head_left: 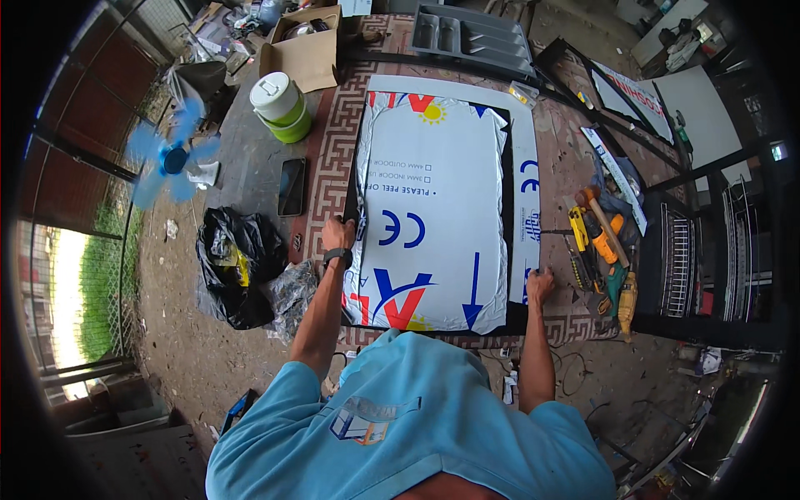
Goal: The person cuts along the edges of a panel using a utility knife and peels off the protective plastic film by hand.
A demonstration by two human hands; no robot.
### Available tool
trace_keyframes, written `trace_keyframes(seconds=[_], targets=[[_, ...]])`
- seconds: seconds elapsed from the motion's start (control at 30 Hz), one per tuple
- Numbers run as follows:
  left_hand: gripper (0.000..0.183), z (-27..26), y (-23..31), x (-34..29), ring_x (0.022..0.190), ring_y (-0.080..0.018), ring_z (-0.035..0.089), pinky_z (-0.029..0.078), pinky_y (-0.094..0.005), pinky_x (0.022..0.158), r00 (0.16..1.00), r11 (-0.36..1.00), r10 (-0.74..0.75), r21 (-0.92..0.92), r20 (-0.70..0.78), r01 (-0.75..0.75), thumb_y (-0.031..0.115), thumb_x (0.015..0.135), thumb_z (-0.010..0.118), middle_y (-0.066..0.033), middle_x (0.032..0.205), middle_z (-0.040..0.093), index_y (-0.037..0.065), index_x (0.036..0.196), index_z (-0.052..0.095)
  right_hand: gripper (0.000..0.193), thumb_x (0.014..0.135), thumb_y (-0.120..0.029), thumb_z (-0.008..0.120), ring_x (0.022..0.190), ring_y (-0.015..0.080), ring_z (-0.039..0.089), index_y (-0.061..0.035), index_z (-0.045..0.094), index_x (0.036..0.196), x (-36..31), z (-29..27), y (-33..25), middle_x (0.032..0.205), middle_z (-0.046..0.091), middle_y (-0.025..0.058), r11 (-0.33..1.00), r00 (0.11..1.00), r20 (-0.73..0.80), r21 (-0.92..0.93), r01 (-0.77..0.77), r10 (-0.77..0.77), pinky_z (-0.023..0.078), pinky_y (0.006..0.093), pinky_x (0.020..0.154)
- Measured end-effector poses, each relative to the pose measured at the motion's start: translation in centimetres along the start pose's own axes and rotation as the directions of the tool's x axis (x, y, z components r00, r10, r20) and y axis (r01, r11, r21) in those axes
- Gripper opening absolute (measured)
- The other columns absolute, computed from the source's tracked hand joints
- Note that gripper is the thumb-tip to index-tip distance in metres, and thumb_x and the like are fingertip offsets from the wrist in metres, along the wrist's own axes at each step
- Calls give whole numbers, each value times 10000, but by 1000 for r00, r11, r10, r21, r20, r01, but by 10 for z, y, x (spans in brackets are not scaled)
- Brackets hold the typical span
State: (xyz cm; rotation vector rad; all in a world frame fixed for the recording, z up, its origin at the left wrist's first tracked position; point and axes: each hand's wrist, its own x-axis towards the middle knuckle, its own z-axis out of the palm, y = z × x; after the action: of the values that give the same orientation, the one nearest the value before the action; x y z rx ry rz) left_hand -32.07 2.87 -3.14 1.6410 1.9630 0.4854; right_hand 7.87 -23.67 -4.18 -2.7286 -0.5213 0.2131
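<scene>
A white film-covered panel (pixel 442 196) with blue and red print lies on the table in front of me, its film crinkled along the edges. Beneath it, a larger white sheet (pixel 525 179) sticks out at the top and right. Dark edging shows along the left side and bottom. My left hand (pixel 337 234), a dark band on its wrist, is closed at the panel's left edge, beside a small dark part (pixel 361 212). At the lower right, my right hand (pixel 540 287) is closed on the edge of the larger sheet. Both hands' fingertips are partly hidden.
Left on the table are a phone (pixel 292 187), a green-and-white jug (pixel 282 108) and a black plastic bag (pixel 242 262). A blue fan (pixel 172 160) stands beyond them. Right are a hammer (pixel 602 221) and power tools (pixel 602 246). A grey cutlery tray (pixel 473 42) sits at the back.
</scene>
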Motion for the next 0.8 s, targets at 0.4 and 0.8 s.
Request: trace_keyframes(seconds=[0.4,0.8], targets=[[475,-4,10,10,864,-450,603,485,-468,761,984,983,-177,-47,37,179,350,740,635,-320,876,611,-108,865,617,425,781,-329,649,907,370,611,28,644,1012,37,3,9,971,648,220,999,997,79,45,12,-16,463,412,800],[523,19,-13,24,922,-449,588,476,-463,805,989,985,-139,110,53,133,375,761,613,-319,944,604,-113,943,573,412,916,-339,507,907,189,539,34,606,1060,52,6,23,971,612,112,914,881,471,372,-163,-35,419,318,819]])
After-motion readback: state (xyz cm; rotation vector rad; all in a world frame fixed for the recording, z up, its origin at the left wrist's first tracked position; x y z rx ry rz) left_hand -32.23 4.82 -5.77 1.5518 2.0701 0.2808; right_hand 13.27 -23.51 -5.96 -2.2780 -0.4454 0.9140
